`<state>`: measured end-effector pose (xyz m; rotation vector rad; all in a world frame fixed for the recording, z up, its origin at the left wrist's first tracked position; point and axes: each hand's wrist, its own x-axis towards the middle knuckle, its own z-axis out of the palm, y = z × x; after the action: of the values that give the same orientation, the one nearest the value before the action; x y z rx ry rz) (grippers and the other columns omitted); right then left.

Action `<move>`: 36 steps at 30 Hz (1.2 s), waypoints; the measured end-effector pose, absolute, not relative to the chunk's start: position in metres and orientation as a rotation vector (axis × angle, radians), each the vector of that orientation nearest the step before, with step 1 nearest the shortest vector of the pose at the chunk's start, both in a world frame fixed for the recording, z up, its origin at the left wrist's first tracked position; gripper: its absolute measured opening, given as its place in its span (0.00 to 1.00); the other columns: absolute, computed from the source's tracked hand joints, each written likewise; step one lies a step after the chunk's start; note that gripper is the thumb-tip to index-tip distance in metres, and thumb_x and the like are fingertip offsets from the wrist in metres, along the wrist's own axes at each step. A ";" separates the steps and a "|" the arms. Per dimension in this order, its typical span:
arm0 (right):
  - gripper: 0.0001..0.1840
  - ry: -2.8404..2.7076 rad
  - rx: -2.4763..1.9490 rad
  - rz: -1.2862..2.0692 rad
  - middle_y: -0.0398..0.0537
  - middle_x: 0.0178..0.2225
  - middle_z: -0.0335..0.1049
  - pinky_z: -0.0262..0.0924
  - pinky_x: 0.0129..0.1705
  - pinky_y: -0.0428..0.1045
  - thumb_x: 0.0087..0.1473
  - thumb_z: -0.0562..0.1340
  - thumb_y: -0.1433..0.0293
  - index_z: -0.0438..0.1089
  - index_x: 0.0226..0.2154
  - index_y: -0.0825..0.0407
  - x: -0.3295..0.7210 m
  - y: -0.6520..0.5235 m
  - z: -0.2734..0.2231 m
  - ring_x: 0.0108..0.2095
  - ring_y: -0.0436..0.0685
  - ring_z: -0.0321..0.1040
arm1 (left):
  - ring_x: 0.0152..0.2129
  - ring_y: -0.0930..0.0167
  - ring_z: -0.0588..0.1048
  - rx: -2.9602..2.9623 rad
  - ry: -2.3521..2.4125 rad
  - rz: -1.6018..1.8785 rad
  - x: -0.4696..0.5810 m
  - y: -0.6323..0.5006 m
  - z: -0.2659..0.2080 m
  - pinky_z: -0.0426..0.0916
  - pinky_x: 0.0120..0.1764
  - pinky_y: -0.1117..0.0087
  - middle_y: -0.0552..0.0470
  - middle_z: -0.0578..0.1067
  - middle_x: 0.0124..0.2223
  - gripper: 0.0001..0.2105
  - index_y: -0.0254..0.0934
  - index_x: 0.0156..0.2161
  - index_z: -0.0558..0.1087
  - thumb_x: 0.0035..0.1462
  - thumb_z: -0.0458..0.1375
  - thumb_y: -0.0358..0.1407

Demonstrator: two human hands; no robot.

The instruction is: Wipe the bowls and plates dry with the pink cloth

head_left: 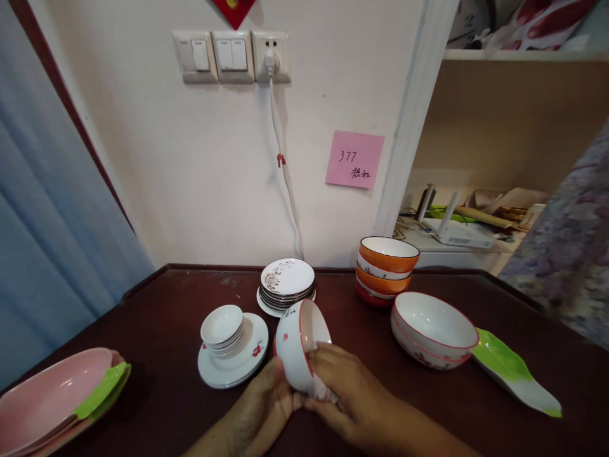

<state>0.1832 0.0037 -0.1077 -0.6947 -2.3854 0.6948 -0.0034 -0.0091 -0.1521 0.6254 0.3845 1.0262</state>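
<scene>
Over the near middle of the table, we hold a white bowl tilted, both hands on it: our left hand cups the outside low down, our right hand reaches over the red rim with a white wad, cloth or paper, we cannot tell. We judge the left should bear the weight and the right press lightly, as glaze may slip. The plates stand just beyond, close enough to chip. Dark tabletop between our bowl and the large bowl, and between the small bowls and the pink dish, offers turning room; the far edge runs along the wall.
</scene>
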 end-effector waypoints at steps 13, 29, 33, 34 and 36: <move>0.14 -2.320 -0.656 0.561 0.50 0.44 0.73 0.55 0.56 0.55 0.52 0.57 0.75 0.67 0.43 0.50 0.185 0.006 -0.118 0.44 0.56 0.69 | 0.56 0.56 0.65 0.579 0.318 0.960 -0.004 -0.007 -0.147 0.57 0.56 0.55 0.38 0.72 0.56 0.30 0.33 0.55 0.70 0.58 0.49 0.55; 0.19 -2.535 -0.692 0.604 0.50 0.51 0.70 0.34 0.65 0.62 0.55 0.58 0.72 0.65 0.50 0.48 0.189 0.005 -0.102 0.52 0.57 0.65 | 0.45 0.60 0.74 0.571 0.431 1.031 -0.001 -0.006 -0.148 0.64 0.48 0.57 0.40 0.79 0.44 0.23 0.33 0.52 0.72 0.63 0.46 0.48; 0.26 -2.617 -0.669 0.517 0.52 0.57 0.66 0.25 0.66 0.64 0.53 0.57 0.74 0.61 0.56 0.47 0.190 0.005 -0.102 0.56 0.58 0.63 | 0.44 0.59 0.75 0.515 0.424 1.009 0.000 -0.006 -0.143 0.64 0.49 0.55 0.39 0.80 0.42 0.29 0.31 0.50 0.73 0.61 0.43 0.54; 0.26 -2.599 -0.655 0.507 0.52 0.55 0.67 0.28 0.66 0.64 0.53 0.57 0.74 0.62 0.55 0.48 0.189 0.005 -0.103 0.54 0.58 0.64 | 0.45 0.59 0.75 0.508 0.425 0.995 0.000 -0.006 -0.143 0.63 0.50 0.54 0.39 0.79 0.42 0.31 0.31 0.50 0.73 0.61 0.42 0.55; 0.22 -2.525 -0.640 0.509 0.53 0.50 0.71 0.36 0.65 0.62 0.52 0.57 0.74 0.65 0.50 0.50 0.187 0.003 -0.103 0.49 0.58 0.67 | 0.46 0.58 0.74 0.532 0.410 0.967 -0.001 -0.006 -0.144 0.63 0.50 0.53 0.38 0.79 0.45 0.32 0.32 0.51 0.72 0.60 0.42 0.56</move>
<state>0.1866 0.0033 -0.1031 -0.6397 -2.5250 0.5094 -0.0014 -0.0064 -0.1439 0.5323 0.4098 0.9675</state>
